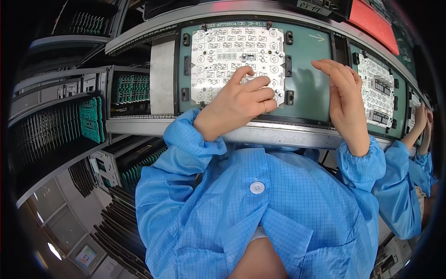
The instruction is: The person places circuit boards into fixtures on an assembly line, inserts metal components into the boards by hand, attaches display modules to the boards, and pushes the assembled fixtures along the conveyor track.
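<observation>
A white circuit board (224,42) lies in a dark green carrier plate (304,104), held around its edges by black clips. My left hand (244,98), with a ring on one finger, bends over the board's lower middle. Its fingers are curled down; their tips and the thumb are partly hidden, so what they hold, if anything, cannot be seen. A small dark part (249,57) sits on the board just above those fingers. My right hand (344,95) is raised over the plate's right side, fingers loosely stretched and nothing visible in them. Its shadow falls on the green surface.
Metal conveyor rails (288,136) run along the near and far sides. To the right, a second carrier holds another white board (375,90), with a co-worker's hands (422,121) beyond. Racks of green circuit boards (93,119) stand at left. A red panel (371,23) is at upper right.
</observation>
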{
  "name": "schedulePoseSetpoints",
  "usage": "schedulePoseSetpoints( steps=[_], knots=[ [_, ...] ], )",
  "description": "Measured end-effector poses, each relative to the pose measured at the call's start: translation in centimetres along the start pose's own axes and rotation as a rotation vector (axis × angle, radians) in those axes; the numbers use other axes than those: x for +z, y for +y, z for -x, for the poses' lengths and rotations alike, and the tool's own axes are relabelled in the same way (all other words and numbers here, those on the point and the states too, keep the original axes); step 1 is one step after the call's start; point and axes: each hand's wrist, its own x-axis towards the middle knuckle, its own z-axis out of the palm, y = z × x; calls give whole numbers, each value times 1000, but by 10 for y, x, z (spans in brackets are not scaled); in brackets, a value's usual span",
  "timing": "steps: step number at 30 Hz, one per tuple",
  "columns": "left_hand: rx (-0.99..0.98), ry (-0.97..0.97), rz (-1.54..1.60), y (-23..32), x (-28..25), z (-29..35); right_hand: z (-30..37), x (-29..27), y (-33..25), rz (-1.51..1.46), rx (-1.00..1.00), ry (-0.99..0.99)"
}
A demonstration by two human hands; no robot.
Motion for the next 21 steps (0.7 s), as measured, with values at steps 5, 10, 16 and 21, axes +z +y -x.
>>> schedulePoseSetpoints(
  steps=[5,10,16,21],
  knots=[
    [13,-23,95,-5,-1,-5,-17,-11,3,52,-40,8],
    [-68,-126,115,5,-18,-4,-103,-6,62,33,-86,180],
    [-253,101,195,25,-43,16,-186,3,120,310,-284,152],
    [-457,201,265,33,-47,47,-200,5,118,417,-277,61]
  ],
)
